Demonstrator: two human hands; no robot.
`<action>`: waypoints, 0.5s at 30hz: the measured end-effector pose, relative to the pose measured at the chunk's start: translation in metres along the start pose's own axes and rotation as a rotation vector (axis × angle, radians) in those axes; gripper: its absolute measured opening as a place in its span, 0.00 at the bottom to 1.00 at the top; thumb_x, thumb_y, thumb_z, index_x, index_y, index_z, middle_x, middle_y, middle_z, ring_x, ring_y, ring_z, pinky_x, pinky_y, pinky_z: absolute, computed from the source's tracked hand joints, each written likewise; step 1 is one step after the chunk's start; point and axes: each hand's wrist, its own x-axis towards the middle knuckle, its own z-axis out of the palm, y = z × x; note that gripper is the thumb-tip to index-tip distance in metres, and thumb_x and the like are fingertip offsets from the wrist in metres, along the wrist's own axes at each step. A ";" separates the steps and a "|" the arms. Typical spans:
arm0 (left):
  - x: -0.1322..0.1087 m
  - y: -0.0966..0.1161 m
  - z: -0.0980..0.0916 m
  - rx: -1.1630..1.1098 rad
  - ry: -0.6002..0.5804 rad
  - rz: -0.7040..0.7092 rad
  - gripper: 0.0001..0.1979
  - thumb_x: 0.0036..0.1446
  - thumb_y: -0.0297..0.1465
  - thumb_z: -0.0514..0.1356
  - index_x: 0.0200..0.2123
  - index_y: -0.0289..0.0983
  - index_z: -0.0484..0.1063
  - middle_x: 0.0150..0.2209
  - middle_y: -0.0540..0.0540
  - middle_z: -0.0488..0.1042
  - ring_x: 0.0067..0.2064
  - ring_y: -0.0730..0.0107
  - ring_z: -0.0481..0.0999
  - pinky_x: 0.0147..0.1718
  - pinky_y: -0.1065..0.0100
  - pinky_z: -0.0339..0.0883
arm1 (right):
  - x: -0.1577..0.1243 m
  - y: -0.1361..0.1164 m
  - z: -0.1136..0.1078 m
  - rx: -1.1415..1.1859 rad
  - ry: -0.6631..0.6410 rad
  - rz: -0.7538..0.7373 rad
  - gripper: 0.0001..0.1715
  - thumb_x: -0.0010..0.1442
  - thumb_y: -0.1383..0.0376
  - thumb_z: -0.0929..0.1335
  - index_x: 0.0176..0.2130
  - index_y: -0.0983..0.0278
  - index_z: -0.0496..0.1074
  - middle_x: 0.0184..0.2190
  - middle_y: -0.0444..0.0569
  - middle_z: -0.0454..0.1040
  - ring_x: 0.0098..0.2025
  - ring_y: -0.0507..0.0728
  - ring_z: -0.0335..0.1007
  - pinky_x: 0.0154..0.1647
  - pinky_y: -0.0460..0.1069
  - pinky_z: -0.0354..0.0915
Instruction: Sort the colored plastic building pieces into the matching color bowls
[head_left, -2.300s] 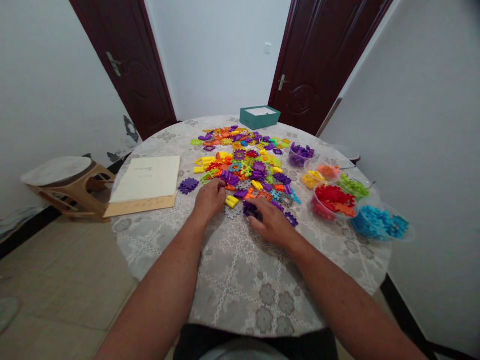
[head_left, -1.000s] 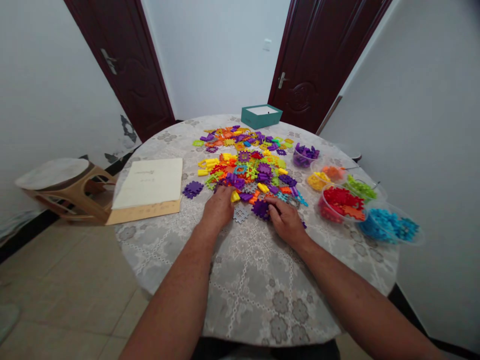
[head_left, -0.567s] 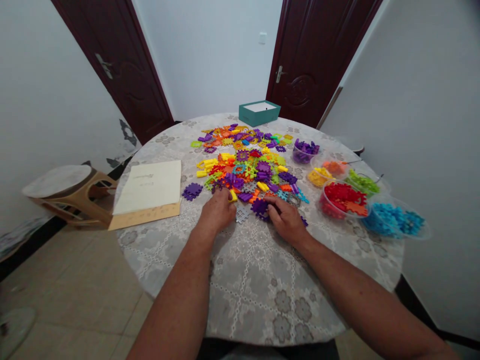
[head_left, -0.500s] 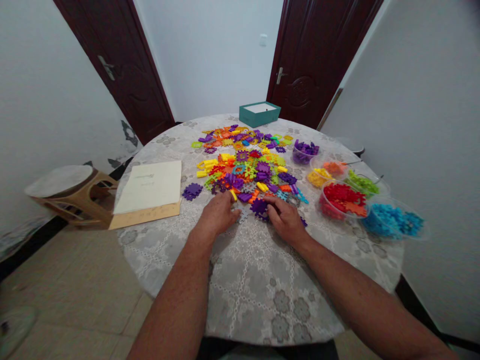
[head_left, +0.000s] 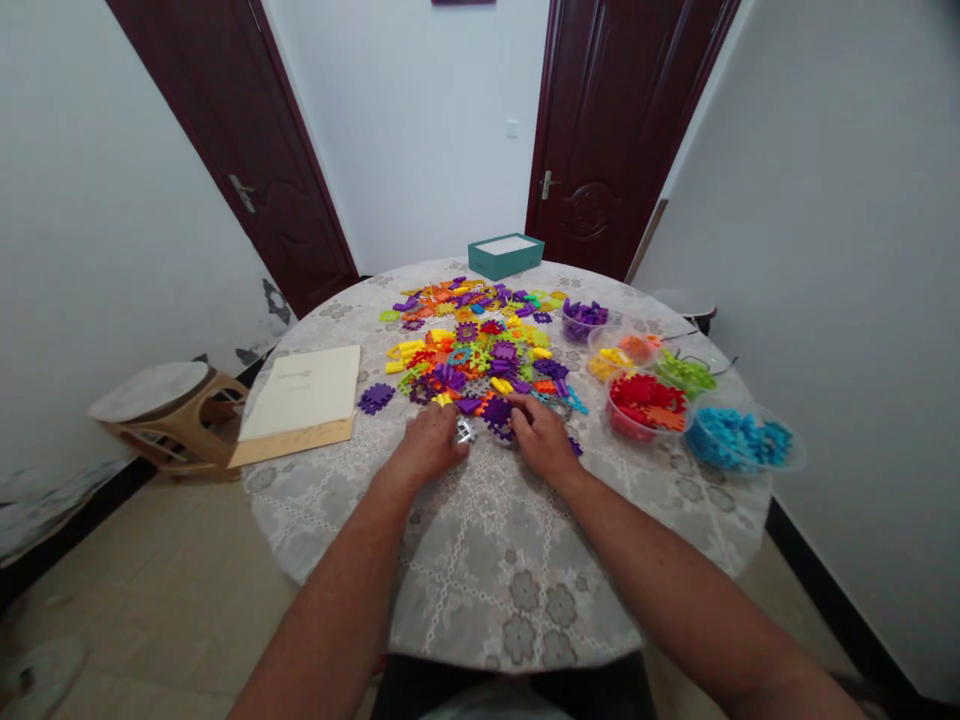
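Observation:
My left hand [head_left: 433, 440] is at the near edge of a pile of plastic interlocking building pieces [head_left: 504, 352], fingers closed on a grey interlocking piece [head_left: 465, 431] that looks tilted and catches the light. Across from it, my right hand [head_left: 541, 434] pinches the edge of a dark purple interlocking piece [head_left: 496, 411], low over the tablecloth. Another purple interlocking piece [head_left: 376, 398] lies apart, left of the pile. Part of one more purple piece [head_left: 575, 446] shows beside my right wrist. My fingers partly cover both held pieces.
Clear tubs of sorted pieces stand at right: purple [head_left: 585, 318], yellow [head_left: 610, 362], red [head_left: 646, 402], green [head_left: 686, 375] and blue [head_left: 739, 440]. A teal box [head_left: 506, 258] sits at the far edge. Paper sheets [head_left: 304, 392] lie left, near a stool [head_left: 161, 400].
The camera view has shifted, so the table appears lower and further left. The grey piece, flat on the cloth before, is now tilted at my left fingers. My right hand stays at the purple piece.

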 end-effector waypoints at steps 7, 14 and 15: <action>-0.006 -0.005 0.030 0.027 0.194 0.119 0.27 0.56 0.33 0.64 0.60 0.37 0.68 0.53 0.36 0.72 0.58 0.49 0.71 0.52 0.52 0.68 | 0.006 0.007 -0.001 0.041 0.090 0.016 0.21 0.65 0.64 0.63 0.54 0.62 0.77 0.45 0.50 0.82 0.45 0.58 0.78 0.54 0.54 0.70; -0.008 -0.005 0.040 0.020 0.270 0.268 0.27 0.58 0.35 0.66 0.60 0.38 0.68 0.56 0.37 0.74 0.57 0.51 0.72 0.57 0.51 0.65 | 0.013 0.014 0.001 0.094 0.148 0.029 0.22 0.65 0.63 0.63 0.54 0.62 0.77 0.47 0.51 0.82 0.45 0.59 0.79 0.53 0.54 0.70; -0.008 -0.005 0.040 0.025 0.270 0.270 0.27 0.58 0.36 0.66 0.60 0.38 0.69 0.55 0.37 0.75 0.57 0.50 0.73 0.56 0.51 0.65 | 0.013 0.013 0.001 0.097 0.143 0.041 0.22 0.65 0.63 0.63 0.54 0.62 0.77 0.46 0.51 0.82 0.44 0.59 0.79 0.53 0.54 0.70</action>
